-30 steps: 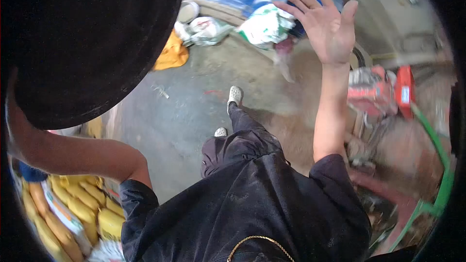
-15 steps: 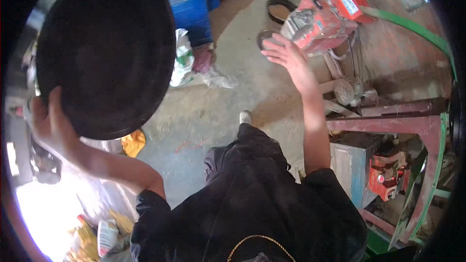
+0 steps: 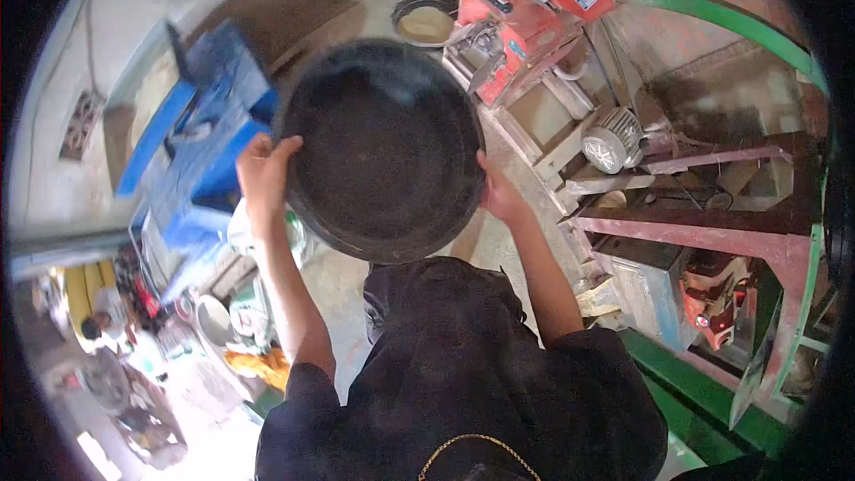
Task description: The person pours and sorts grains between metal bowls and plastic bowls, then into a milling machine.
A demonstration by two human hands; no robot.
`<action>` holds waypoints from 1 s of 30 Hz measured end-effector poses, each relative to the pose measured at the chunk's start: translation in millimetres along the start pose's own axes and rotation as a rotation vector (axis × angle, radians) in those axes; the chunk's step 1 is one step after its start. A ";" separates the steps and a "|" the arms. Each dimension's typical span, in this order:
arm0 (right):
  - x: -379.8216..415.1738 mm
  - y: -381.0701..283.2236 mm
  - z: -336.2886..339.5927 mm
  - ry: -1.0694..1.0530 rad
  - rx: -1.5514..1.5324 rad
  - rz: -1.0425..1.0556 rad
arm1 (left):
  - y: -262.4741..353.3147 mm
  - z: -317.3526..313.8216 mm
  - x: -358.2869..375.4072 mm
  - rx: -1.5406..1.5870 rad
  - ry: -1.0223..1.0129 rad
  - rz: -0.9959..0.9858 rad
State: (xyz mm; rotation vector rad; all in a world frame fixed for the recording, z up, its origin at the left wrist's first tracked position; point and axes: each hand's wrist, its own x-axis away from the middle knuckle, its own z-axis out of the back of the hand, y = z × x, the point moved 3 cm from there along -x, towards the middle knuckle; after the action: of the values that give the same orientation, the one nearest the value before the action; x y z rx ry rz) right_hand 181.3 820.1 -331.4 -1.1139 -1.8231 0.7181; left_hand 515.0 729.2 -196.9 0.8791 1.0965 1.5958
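A large round black basin (image 3: 383,156) is held up in front of my body, its dark inside facing me. My left hand (image 3: 264,174) grips its left rim with the thumb over the edge. On the opposite side my right hand (image 3: 500,191) holds the right rim, its fingers mostly hidden behind the basin. Just beyond the basin, to the upper right, stands a red machine (image 3: 521,36) on a wooden frame. A second black round pan (image 3: 426,7) with tan material inside lies on the floor beside that machine.
Blue metal equipment (image 3: 209,116) stands to the left. A grey electric motor (image 3: 613,140), a maroon metal frame (image 3: 704,230) and a red engine (image 3: 714,303) are on the right. A green curved bar (image 3: 712,22) arches at upper right. Bags and clutter fill the lower left.
The basin has moved from the far left to the middle, in front of me. My right hand, free and spread before, now grips its right rim. The view has turned.
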 end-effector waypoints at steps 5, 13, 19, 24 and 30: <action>-111.2 132.8 82.6 0.313 -0.337 -0.406 | -128.0 -137.7 -154.4 -0.361 -0.280 0.153; -264.6 246.3 137.1 0.778 -0.795 -0.558 | -306.8 -327.0 -240.0 -0.671 -0.358 0.218; -320.1 350.9 222.8 0.976 -0.945 -0.691 | -421.5 -416.7 -255.1 -0.703 -0.547 0.249; -343.5 357.1 266.4 1.038 -0.714 -0.542 | -532.3 -445.0 -275.1 -0.254 -0.430 0.802; -334.0 318.3 284.0 1.156 -0.598 -0.451 | -703.7 -493.4 -251.3 -0.415 -0.446 0.469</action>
State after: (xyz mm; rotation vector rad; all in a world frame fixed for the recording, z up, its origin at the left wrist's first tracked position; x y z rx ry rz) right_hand 136.9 648.0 -843.2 -1.0517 -1.1493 -0.6947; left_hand 351.5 454.2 -1033.2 1.1813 0.2367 1.7917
